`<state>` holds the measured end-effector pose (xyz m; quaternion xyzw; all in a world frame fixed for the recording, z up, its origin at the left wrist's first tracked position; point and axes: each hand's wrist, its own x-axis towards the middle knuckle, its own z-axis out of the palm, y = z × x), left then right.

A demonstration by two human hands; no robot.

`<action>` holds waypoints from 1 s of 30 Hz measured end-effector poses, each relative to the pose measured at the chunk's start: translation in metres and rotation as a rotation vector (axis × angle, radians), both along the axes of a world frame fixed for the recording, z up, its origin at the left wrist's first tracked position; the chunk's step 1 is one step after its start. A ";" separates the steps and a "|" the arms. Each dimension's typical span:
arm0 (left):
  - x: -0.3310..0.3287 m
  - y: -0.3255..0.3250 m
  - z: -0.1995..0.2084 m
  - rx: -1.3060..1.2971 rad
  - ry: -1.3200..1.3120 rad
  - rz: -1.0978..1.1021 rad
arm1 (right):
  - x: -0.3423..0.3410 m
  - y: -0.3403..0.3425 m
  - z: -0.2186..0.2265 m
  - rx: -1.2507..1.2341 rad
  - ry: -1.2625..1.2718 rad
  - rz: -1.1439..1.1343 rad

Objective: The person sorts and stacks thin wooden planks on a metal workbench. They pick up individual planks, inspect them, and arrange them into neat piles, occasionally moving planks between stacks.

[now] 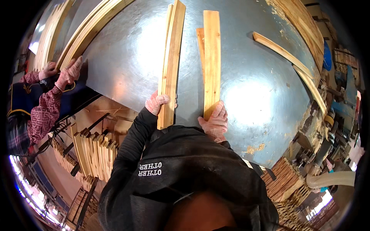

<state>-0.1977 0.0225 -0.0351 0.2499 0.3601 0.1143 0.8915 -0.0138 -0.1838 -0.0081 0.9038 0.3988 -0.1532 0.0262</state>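
My left hand, in a pink knit glove, grips the near end of a pair of long pale wooden slats standing on edge on the shiny metal tabletop. My right hand, gloved the same, holds the near end of a flat wooden plank that lies on the table to the right of the slats. A narrower strip peeks out from under the plank's left side. Both boards run away from me across the table.
At the left a co-worker in patterned sleeves rests gloved hands on long slats along the table's far left edge. Two loose strips lie at the right. Stacks of short slats stand below left and lower right, beside a pale hose.
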 end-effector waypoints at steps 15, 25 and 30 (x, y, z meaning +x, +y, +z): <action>0.036 0.050 -0.008 1.064 0.624 -0.361 | 0.023 0.170 -0.002 0.483 1.045 0.040; 0.091 0.026 0.054 1.030 1.089 -0.371 | 0.116 0.197 0.034 0.258 0.236 0.586; 0.080 0.030 0.073 1.111 1.075 -0.212 | 0.272 0.307 -0.030 0.314 -0.477 0.737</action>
